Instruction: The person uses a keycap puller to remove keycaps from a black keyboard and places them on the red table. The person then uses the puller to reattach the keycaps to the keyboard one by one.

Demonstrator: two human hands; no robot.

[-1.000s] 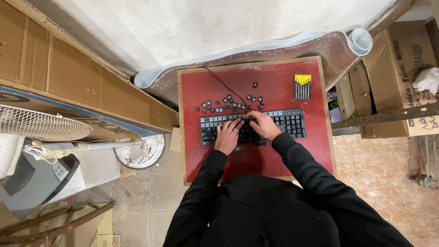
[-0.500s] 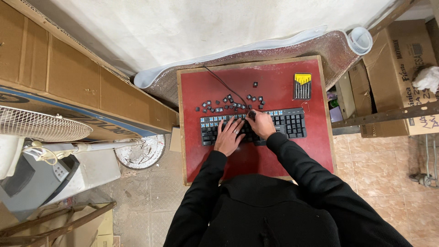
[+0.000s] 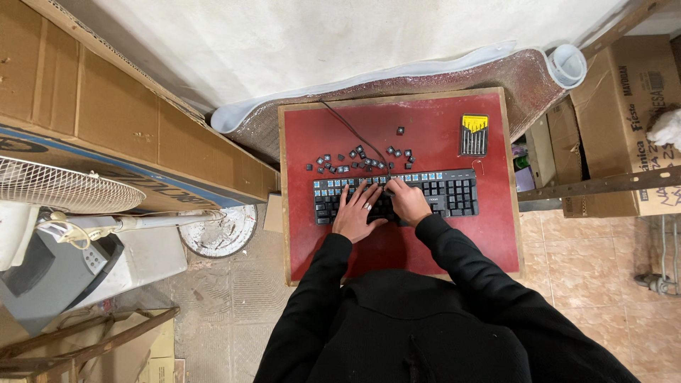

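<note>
A black keyboard (image 3: 454, 195) lies across a red table top (image 3: 440, 245). Its left part shows bare blue switches where caps are off. Loose dark keycaps (image 3: 355, 162) lie scattered just behind it, beside its black cable (image 3: 351, 131). My left hand (image 3: 358, 211) rests flat on the keyboard's left half with fingers spread and a ring on one finger. My right hand (image 3: 409, 201) sits next to it near the keyboard's middle, its fingers bunched down on the upper key rows. Whatever they pinch is hidden. Both arms wear black sleeves.
A small black case with a yellow top (image 3: 474, 135) lies at the table's back right. A rolled silver mat (image 3: 525, 71) lies behind the table. Cardboard boxes (image 3: 624, 106) stand to the right, a large carton (image 3: 106, 120) and a white fan (image 3: 64, 188) to the left.
My left hand has slid a little toward the keyboard's middle and spread its fingers wider. My right hand has barely moved.
</note>
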